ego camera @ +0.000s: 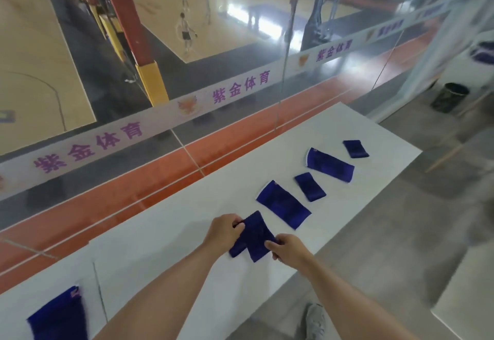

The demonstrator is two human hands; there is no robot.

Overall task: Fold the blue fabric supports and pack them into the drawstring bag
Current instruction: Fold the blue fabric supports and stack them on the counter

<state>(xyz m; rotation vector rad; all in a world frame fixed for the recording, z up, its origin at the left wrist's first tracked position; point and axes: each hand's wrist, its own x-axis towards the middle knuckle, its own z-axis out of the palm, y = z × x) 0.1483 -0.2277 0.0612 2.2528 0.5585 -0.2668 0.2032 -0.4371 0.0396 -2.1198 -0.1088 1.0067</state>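
Two bare forearms are seen reaching from the bottom of the view onto a long white counter (165, 235) that runs along a glass wall. At its near left end, one blue fabric support (60, 315) is laid flat, partly cut off by the bottom of the view. Near the middle of the counter, a folded support (252, 238) is held between both hands. The left hand (224, 231) is closed on its far left edge, with the fingers curled over the cloth. The right hand (287, 250) is pinched on its near right edge, thumb and fingers together on the fabric. One flap of this piece is doubled over, so that two overlapping layers are shown.

Further along, toward the far right end, four more supports are set out in a row, apart from one another: a wide flat support (283, 204), then a small folded support (310, 187), then a long support (330, 164) with a white edge at one end, and last a second small folded piece (355, 148) nearest the far right corner.

A grey shoe (315, 323) is seen on the floor below the counter's near edge. Beyond the glass, a basketball court (40, 45) is visible, and a dark waste bin (450, 97) is stood on the floor past the counter's far end. No drawstring bag can be made out.
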